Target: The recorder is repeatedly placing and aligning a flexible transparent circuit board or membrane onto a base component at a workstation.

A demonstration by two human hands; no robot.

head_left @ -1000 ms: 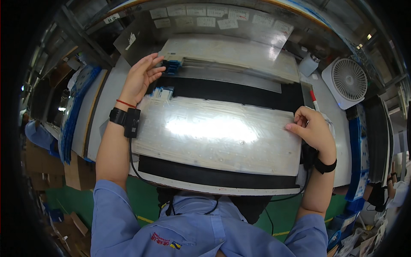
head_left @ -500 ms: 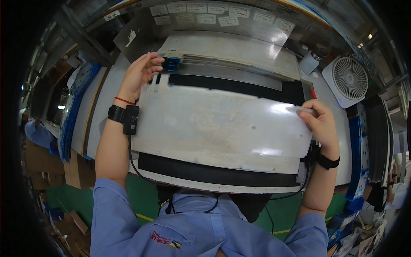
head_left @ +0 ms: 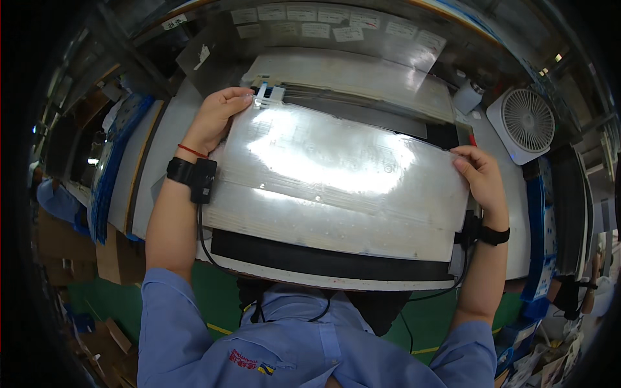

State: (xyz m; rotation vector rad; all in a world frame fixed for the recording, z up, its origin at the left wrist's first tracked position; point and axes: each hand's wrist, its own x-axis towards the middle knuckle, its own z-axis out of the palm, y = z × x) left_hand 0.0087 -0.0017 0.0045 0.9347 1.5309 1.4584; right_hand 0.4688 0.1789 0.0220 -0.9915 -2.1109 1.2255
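A large shiny translucent plastic sheet (head_left: 336, 174) is lifted off the workbench and tilted toward me. My left hand (head_left: 217, 119) grips its far left corner, beside a small pale connector tab (head_left: 268, 96) at the sheet's top edge. My right hand (head_left: 482, 178) pinches the sheet's right edge. Both wrists wear black straps with cables. Under the sheet lies a black mat (head_left: 323, 262) on a white board (head_left: 310, 279).
A small white desk fan (head_left: 527, 123) stands at the right, with a white cup (head_left: 467, 97) near it. Another glossy sheet (head_left: 349, 74) lies behind, below a panel with paper labels (head_left: 323, 29). Blue trays (head_left: 113, 161) line the left; cardboard boxes sit on the green floor.
The sheet has been raised from lying flat on the bench and tilted up toward me. Both hands moved up with its edges.
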